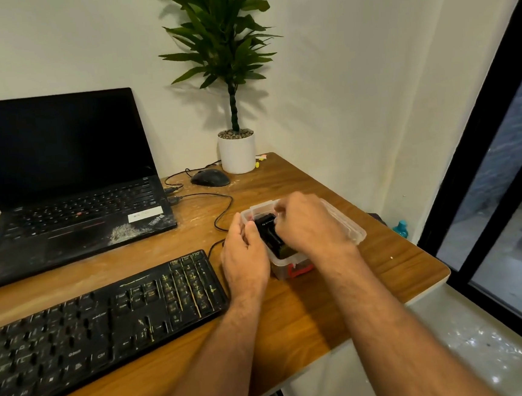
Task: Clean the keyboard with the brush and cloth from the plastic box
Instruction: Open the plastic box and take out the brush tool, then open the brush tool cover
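A dusty black keyboard [100, 325] lies across the front left of the wooden desk [340, 285]. Right of it stands a small clear plastic box [286, 266] with a red latch, its lid lying open behind it. A black object [269, 230] shows inside the box; I cannot tell if it is the brush or the cloth. My left hand [245, 262] grips the box's left wall. My right hand [307, 222] reaches into the box from above with curled fingers on the black object; its fingertips are hidden.
An open black laptop [63, 190] with dust on its palm rest stands at the back left. A wired mouse [210, 177] and a potted plant [237, 151] sit at the back. Cables [222, 207] run between laptop and keyboard. The desk's edge is close on the right, beside a window.
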Motion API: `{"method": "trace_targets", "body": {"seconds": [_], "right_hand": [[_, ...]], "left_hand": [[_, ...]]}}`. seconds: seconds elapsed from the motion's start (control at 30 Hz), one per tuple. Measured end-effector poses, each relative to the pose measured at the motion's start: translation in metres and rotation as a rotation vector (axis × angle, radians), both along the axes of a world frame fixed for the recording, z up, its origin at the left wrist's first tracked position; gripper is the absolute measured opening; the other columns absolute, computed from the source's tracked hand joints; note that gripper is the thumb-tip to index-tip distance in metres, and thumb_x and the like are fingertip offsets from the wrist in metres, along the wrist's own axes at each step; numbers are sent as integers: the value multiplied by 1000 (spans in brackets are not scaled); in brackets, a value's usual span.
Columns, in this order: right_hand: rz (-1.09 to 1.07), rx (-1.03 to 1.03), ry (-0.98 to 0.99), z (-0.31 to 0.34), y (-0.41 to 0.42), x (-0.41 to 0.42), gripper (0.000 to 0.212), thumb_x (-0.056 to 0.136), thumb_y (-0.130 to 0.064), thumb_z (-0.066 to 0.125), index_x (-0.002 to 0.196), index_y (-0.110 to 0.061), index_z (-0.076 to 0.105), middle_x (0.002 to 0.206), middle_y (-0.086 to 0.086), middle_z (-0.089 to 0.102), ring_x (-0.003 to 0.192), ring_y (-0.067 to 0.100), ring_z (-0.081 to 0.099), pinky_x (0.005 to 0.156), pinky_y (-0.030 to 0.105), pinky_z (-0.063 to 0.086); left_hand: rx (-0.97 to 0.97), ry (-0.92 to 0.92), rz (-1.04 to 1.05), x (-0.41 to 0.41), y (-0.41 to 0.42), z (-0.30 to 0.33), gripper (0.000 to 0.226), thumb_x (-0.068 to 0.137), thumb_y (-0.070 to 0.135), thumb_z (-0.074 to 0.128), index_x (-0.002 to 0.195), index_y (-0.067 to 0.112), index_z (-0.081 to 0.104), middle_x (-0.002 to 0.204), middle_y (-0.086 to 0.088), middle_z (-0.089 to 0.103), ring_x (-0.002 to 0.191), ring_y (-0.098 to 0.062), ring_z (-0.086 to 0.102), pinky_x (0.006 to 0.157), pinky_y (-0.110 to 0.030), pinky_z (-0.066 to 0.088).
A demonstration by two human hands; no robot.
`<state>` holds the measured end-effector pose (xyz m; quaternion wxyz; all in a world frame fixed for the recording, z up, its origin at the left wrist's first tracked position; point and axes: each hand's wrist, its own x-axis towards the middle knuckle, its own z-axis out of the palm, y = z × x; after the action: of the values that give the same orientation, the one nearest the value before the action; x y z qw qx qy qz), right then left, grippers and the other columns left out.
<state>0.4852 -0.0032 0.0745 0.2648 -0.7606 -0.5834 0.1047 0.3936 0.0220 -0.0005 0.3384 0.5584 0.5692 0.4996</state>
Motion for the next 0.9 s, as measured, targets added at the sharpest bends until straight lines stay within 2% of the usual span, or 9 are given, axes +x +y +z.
{"method": "trace_targets", "body": {"seconds": [0.17,0.27,0.37,0.5,0.6,0.67,0.73,0.83,0.9], "right_hand": [[-53,-166,-51,2,15,-10,16,92,-20,61,105,-10,66,104,9,68,97,28,64,82,38,54],[-94,-186,66,6,23,-12,18,89,-26,69,89,-14,56,92,5,61,90,24,62,80,36,53],[-113,-243,166,7,26,-14,24,87,-29,71,89,-14,53,91,5,59,91,24,62,81,36,54],[-158,-190,270,6,26,-13,31,83,-29,77,93,-15,52,92,4,59,89,22,62,73,33,51],[-193,7,450,9,21,-8,27,81,-30,80,99,-16,65,91,-1,64,83,13,62,67,28,50],[-167,167,623,12,16,-6,17,82,-25,79,94,-22,68,93,-2,70,81,9,65,68,28,55],[-126,256,868,13,11,-9,13,82,-16,78,86,-23,68,93,5,76,83,17,73,77,39,61],[-15,219,1245,16,2,-29,15,87,-5,72,102,-4,69,93,16,77,86,27,76,76,41,62],[51,175,1419,16,-3,-51,22,88,0,68,109,6,66,95,21,76,89,31,75,75,40,62]], "left_hand": [[5,4,-5,0,4,-6,46,102,36,41,148,28,41,140,3,57,128,-16,53,107,-43,45],[35,-24,-41,1,8,-11,33,100,37,40,130,37,54,124,8,65,115,-13,60,99,-44,51],[30,-31,-43,0,12,-15,45,100,38,41,144,33,45,138,7,58,127,-13,53,107,-42,46],[38,-43,-52,2,10,-9,46,102,37,38,147,31,41,144,5,53,133,-15,48,112,-42,40],[57,-75,-73,0,-3,1,50,105,35,37,153,27,27,157,4,32,144,-13,29,118,-36,28],[101,-132,-79,-3,-15,12,50,104,35,38,152,31,27,157,8,31,142,-10,30,117,-37,30],[112,-241,-86,-10,-26,26,48,102,37,44,149,34,34,149,12,41,133,-8,42,112,-38,39],[46,-450,-99,-40,-37,42,38,98,33,56,135,34,51,125,17,59,115,-5,58,102,-37,51],[17,-517,-115,-69,-45,48,30,95,27,62,124,30,62,113,10,68,105,-8,67,92,-35,57]]}}
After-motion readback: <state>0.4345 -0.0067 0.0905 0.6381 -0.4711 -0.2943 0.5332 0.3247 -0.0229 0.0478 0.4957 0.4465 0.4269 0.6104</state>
